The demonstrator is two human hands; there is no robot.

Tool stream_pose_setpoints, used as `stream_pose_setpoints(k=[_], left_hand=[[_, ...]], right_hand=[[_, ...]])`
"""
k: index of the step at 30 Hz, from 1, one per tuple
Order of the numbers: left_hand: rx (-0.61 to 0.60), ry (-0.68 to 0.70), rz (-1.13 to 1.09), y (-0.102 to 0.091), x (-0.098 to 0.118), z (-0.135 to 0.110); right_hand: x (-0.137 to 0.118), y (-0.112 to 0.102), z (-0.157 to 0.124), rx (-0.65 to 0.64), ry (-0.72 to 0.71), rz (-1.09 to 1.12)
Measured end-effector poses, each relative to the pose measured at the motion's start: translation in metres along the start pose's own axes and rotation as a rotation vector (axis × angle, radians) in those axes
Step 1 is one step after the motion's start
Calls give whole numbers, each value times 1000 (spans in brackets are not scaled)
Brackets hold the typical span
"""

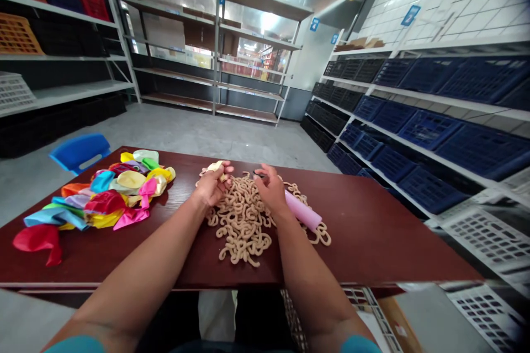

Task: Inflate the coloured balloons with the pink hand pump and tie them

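Note:
Above a heap of tan, curly, cord-like pieces (244, 215), my left hand (213, 185) is closed around a limp, pale cream balloon (216, 166). My right hand (269, 185) is a short way to the right, its fingers curled. A pink tube (304, 210) comes out from behind that hand and slants down to the right over more tan pieces. In line with the tube, a small dark tip shows at my right fingertips; the grip itself is partly hidden. The two hands are apart.
Flat balloons in many colours (103, 198) lie heaped on the left of the dark red table (364, 231). Beyond the table's left edge stands a blue chair (78, 150). Shelves with blue crates (430, 132) line the right, and a tall rack (217, 38) stands behind.

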State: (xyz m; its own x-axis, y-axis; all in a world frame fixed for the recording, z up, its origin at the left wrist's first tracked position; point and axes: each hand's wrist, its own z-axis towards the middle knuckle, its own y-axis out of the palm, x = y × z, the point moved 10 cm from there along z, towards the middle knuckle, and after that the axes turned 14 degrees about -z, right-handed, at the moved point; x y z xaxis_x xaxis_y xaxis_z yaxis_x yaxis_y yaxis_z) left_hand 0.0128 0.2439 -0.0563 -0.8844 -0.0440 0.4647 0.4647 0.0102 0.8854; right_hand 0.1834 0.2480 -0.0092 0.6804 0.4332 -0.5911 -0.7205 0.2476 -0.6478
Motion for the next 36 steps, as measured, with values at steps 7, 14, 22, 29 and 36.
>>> stream_pose_setpoints(k=[7, 14, 22, 29, 36], left_hand=[[-75, 5, -342, -1, 18, 1], [23, 17, -424, -17, 18, 5], [126, 69, -441, -34, 23, 9], [163, 92, -450, -38, 23, 11], [120, 109, -353, -25, 22, 6]], right_hand=[[35, -43, -1, -226, 116, -621], [70, -50, -43, -418, 249, -933], [4, -55, -47, -186, -128, -730], [-31, -38, -62, -229, -312, -697], [-30, -29, -57, -244, -290, -743]])
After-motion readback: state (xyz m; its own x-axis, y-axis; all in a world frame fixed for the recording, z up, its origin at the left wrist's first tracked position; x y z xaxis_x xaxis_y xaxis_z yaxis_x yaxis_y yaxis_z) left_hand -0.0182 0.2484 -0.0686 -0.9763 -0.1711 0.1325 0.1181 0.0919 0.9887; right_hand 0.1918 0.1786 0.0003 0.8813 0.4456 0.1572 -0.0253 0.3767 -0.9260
